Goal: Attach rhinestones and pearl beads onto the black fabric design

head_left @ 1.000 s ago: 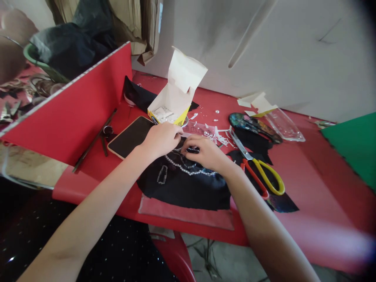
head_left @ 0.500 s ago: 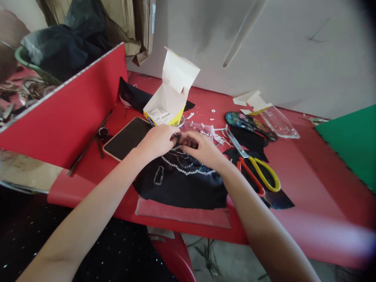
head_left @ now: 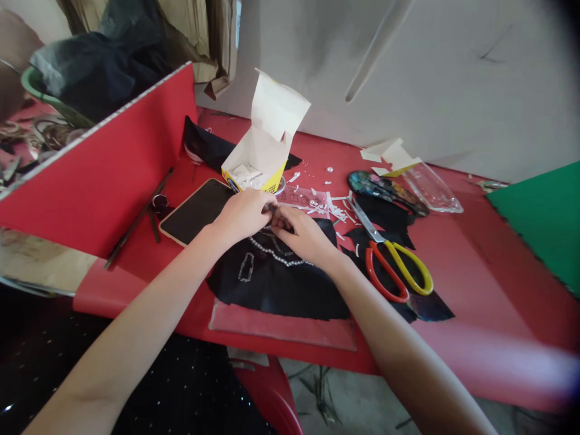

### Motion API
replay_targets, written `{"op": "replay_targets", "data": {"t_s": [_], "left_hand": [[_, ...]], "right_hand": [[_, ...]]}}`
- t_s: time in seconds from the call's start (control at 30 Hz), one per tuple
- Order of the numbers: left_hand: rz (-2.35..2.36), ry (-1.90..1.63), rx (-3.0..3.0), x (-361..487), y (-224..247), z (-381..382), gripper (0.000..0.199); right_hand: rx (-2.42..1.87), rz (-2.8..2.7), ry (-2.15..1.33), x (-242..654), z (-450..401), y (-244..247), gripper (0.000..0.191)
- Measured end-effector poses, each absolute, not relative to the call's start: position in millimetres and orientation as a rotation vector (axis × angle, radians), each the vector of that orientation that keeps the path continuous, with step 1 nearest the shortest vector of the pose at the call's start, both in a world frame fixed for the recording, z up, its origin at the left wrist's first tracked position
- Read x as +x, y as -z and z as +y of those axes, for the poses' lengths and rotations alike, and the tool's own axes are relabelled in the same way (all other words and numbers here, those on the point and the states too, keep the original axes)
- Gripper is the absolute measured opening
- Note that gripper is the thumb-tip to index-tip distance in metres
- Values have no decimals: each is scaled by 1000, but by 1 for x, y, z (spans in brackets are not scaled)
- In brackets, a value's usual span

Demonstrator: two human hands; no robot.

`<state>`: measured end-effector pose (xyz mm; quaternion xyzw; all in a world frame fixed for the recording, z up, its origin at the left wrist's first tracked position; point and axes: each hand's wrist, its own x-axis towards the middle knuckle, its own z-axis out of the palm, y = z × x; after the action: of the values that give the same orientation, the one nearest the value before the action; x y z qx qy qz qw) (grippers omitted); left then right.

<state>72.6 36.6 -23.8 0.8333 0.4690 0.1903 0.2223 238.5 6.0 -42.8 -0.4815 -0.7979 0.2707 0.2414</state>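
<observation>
Black fabric (head_left: pixel 290 296) lies flat on the red table (head_left: pixel 475 272) in front of the person, a pearl-like bead strand (head_left: pixel 272 257) curving across its upper part. The left hand (head_left: pixel 247 212) and the right hand (head_left: pixel 301 232) meet at the fabric's far edge, both with fingers curled in and thumbs drawn toward the fingertips; what, if anything, they pinch cannot be told. One second earlier a gap separates the hands; now the right hand sits farther left, and the strand's right end passes out of sight beneath it. The shift suggests fine, two-handed fingertip work at one small spot.

Nearby, a small clear, frame-like piece (head_left: pixel 246 267) rests on the fabric, left of the strand. A flat reddish pouch (head_left: pixel 285 323) shows below the near edge. An open yellow-and-white carton (head_left: pixel 277 179) stands just behind the left hand, and a black slab with a pale rim (head_left: pixel 197 211) lies beside that wrist. White scraps (head_left: pixel 335 211) litter the space behind the right hand. Scissors (head_left: pixel 375 234) with red and yellow handles lie right of the fabric, near the right forearm (head_left: pixel 389 335). Farther out are a clear plastic tray (head_left: pixel 446 199) and an upright red panel (head_left: pixel 113 163). The hands themselves block the view of the working point; carton and scraps crowd the space beyond.
</observation>
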Motion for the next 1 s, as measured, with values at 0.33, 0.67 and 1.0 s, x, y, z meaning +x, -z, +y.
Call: {"op": "replay_targets", "data": {"t_s": [0.33,0.67,1.0], "left_hand": [[1115,-301,2378,63,16,30,22],[1187,-67,2512,64,10,19,21],[1298,-10,2531,68,7,17,20]], "right_hand": [[-1285,-2274,-640,257,6,30,7],[-1402,-2263,-647,243,7,40,7],[-1540,-2226,-541,234,2,43,12]]}}
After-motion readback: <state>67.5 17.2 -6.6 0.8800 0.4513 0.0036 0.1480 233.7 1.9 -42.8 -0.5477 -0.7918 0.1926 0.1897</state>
